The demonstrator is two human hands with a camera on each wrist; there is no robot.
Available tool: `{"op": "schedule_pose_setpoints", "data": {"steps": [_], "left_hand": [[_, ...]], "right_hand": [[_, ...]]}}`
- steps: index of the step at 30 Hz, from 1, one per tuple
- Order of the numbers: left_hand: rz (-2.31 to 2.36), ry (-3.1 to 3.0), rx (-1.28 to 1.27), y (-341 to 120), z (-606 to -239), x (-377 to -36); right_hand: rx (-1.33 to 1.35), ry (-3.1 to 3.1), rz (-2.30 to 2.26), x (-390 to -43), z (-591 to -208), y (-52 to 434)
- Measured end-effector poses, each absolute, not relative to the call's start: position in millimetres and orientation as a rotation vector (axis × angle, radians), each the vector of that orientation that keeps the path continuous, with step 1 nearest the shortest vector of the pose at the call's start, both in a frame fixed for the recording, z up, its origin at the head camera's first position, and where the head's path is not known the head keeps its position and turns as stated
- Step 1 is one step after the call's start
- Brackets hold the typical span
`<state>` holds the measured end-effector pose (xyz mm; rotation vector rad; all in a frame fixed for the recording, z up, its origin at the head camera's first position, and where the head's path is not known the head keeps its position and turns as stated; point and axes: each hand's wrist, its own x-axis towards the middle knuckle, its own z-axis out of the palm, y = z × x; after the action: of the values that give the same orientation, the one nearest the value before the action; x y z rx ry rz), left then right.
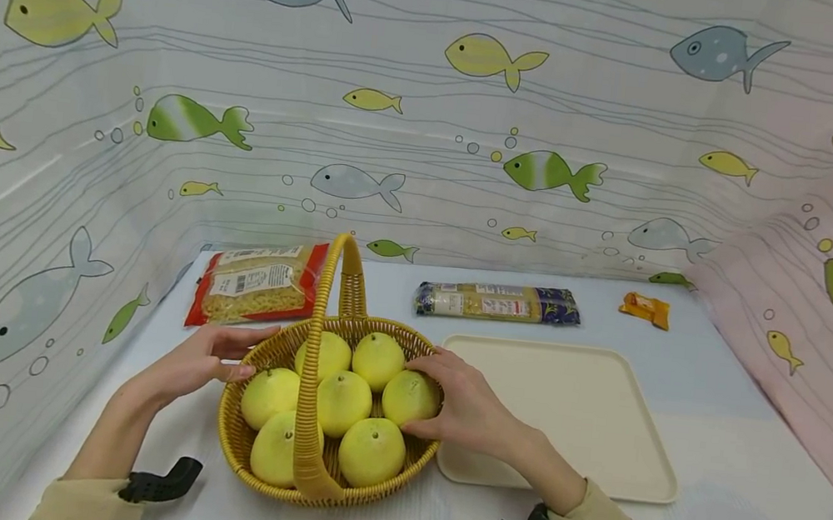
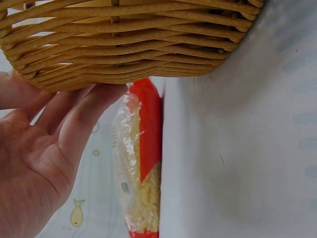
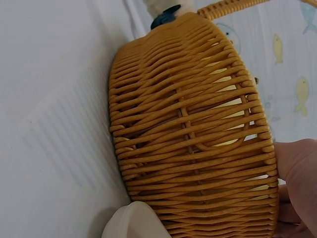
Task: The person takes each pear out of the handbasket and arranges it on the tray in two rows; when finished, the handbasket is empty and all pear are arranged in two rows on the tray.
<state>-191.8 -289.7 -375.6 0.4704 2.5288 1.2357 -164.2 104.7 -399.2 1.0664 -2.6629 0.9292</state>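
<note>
Basket [image 1: 270,447] sits mid-surface, your left hand [image 1: 199,360] flat against its rim, fingers straight. Your right hand [image 1: 466,407] curls round a pear [image 1: 409,397] by the rim. Squeeze loosely and it could slip back among the others, jolting the basket.

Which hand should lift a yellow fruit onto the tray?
Probably the right hand: its fingers already curl over a yellow fruit beside the tray. The left hand only steadies the basket on its far side.

A staged tabletop booth, walled by a fish-print curtain [image 1: 429,127].
</note>
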Motion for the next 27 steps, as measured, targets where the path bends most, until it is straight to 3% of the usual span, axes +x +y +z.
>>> {"op": "schedule_pose_setpoints", "data": {"steps": [27], "left_hand": [[1.247, 2.509, 0.484, -291, -377, -192]], "right_hand": [[1.09, -2.474, 1.215, -159, -385, 112]]}}
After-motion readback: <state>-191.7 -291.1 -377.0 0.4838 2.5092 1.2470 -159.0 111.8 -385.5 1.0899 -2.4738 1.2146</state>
